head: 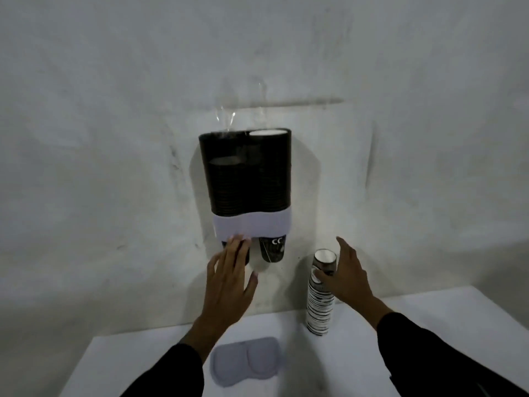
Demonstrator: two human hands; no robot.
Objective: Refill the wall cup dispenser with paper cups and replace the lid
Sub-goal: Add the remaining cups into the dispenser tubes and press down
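Note:
A dark twin-tube cup dispenser (246, 173) with a white band at its base hangs on the wall, top uncovered. Its right tube is filled to the rim; the stack in the left tube stands lower. Cups poke out below, one marked "CC" (272, 249). My left hand (229, 279) is spread open, fingertips at the bottom of the left tube. A tall stack of striped paper cups (320, 293) stands on the white table (429, 353). My right hand (346, 273) is open beside the stack's top, thumb touching it. The pale double-domed lid (246, 361) lies flat on the table.
A grey, scuffed wall fills the background. The table's left edge runs diagonally at the lower left. Dark sleeves cover both forearms.

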